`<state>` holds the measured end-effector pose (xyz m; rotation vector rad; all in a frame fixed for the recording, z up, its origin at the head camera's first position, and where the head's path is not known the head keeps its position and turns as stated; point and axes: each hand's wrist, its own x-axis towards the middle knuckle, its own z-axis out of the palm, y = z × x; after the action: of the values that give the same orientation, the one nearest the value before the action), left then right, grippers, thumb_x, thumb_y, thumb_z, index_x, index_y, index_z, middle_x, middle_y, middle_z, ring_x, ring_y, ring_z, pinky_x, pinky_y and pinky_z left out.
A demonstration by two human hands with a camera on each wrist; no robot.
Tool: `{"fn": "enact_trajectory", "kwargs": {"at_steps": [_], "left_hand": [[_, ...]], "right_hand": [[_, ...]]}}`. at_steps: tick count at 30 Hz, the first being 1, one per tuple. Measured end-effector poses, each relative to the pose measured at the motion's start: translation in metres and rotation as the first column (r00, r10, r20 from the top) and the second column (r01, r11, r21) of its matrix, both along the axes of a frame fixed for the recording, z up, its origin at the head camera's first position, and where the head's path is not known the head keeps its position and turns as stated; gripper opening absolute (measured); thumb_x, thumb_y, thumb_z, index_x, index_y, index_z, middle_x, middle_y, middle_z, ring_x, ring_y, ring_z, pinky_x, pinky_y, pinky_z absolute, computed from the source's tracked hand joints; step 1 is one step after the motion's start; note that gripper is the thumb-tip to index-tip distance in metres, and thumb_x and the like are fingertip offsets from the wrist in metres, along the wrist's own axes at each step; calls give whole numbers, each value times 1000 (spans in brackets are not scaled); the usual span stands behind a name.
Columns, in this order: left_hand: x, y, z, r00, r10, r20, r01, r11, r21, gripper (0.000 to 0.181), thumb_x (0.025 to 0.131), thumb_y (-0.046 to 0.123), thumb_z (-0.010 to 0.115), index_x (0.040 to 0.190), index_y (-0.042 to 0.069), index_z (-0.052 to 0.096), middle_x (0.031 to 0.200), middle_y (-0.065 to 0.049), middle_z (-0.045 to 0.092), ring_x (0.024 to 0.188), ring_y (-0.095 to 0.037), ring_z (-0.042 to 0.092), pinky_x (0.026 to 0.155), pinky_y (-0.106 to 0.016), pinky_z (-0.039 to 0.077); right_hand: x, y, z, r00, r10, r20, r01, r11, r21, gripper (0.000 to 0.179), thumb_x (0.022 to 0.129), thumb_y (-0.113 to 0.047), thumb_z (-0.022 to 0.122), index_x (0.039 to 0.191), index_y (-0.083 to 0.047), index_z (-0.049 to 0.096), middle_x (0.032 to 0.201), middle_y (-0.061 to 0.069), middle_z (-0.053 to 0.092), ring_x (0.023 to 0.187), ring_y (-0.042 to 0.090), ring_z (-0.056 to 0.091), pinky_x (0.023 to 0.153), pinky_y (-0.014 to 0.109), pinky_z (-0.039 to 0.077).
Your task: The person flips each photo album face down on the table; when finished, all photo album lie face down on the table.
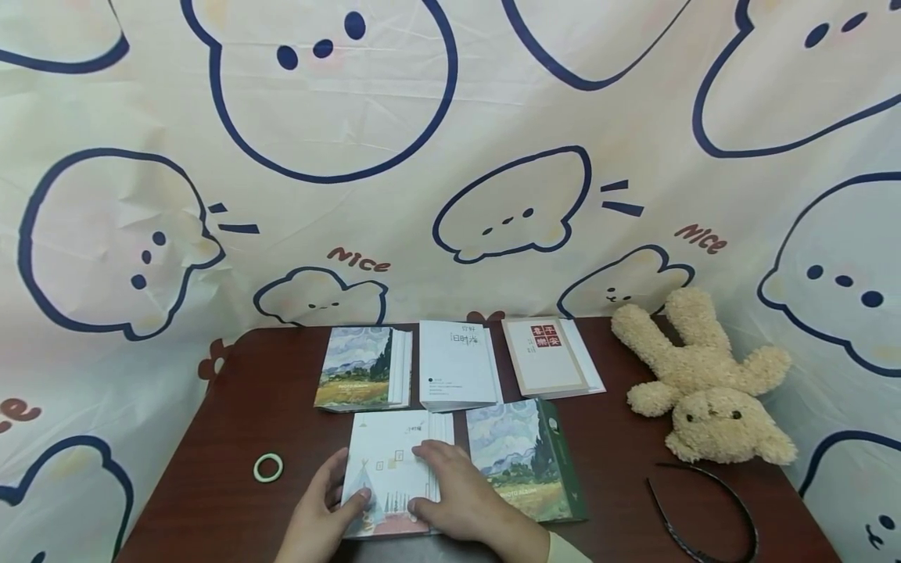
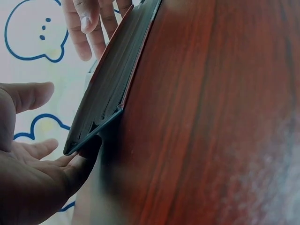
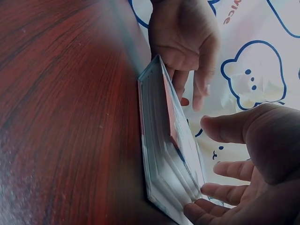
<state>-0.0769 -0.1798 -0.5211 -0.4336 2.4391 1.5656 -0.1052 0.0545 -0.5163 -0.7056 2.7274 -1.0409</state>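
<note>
A white photo album [image 1: 383, 477] with a tent drawing lies in front of me, its cover set back from the page edges at right. My left hand [image 1: 325, 504] is at its left side; in the left wrist view the fingers [image 2: 82, 166] touch the spine, with the thumb raised. Over the album's right part is my right hand [image 1: 464, 496]. The right wrist view shows its fingertips [image 3: 197, 211] at the page edges and its thumb apart from the cover. Neither hand's fingers curl round the album.
Behind stand a landscape-painted album [image 1: 355, 367], a white album [image 1: 456, 363] and a cream album [image 1: 545, 356]. A green-spined album [image 1: 521, 461] lies right. A teddy bear [image 1: 704, 383], a black headband [image 1: 746, 508] and a pale green ring [image 1: 268, 467] lie on the brown table [image 1: 232, 407].
</note>
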Motion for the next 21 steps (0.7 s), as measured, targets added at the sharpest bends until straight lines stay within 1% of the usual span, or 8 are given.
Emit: {"fn": "enact_trajectory", "kwargs": {"at_steps": [2,6,9,12,16,18,21], "left_hand": [[1,0,0,1000,4,-10,-4,1000,3,87,94,29,79,159,-2,30,151,-34,44,131,-47,55,97,-52,54],[2,-2,2,1000,15,-23,-14,1000,21,84,94,22,78,158,-1,30,150,-35,45,127,-44,59,88,-45,58],[3,-5,4,1000,19,-19,-19,1000,15,83,95,22,77,159,-1,30,151,-36,44,128,-47,58,89,-47,58],[3,-9,5,1000,22,6,-22,1000,-13,84,95,29,76,160,1,30,153,-35,43,131,-49,55,96,-53,54],[3,-15,6,999,23,43,-22,1000,-16,88,96,38,75,162,3,28,154,-34,42,131,-50,54,98,-58,52],[4,-19,7,999,19,49,-18,1000,-22,89,96,42,74,162,5,28,154,-34,42,131,-51,54,98,-59,52],[6,-22,9,999,18,39,-16,999,-37,90,95,47,73,162,6,29,153,-34,43,131,-52,54,99,-60,52]], "right_hand": [[1,0,0,1000,2,-1,-2,1000,5,66,85,-34,80,143,-9,59,149,9,55,138,31,50,113,44,43],[1,0,2,1000,12,-2,-12,1000,6,65,86,-34,79,143,-8,59,148,10,55,137,31,50,113,44,43],[2,0,2,1000,22,10,-22,1000,-1,66,87,-34,79,144,-9,59,149,9,55,138,31,50,113,45,43],[2,-1,2,999,33,17,-33,999,-4,66,88,-35,78,145,-9,58,150,8,54,138,31,49,114,45,42],[2,-3,0,999,51,6,-51,999,-6,65,88,-35,78,145,-9,58,150,8,54,138,30,50,114,44,42],[2,-3,0,998,57,2,-57,998,-11,65,88,-35,78,144,-9,58,150,7,54,138,30,51,114,44,42],[2,-4,-1,998,65,20,-64,997,-30,64,89,-35,77,144,-9,58,150,6,54,138,28,50,114,43,42]]}}
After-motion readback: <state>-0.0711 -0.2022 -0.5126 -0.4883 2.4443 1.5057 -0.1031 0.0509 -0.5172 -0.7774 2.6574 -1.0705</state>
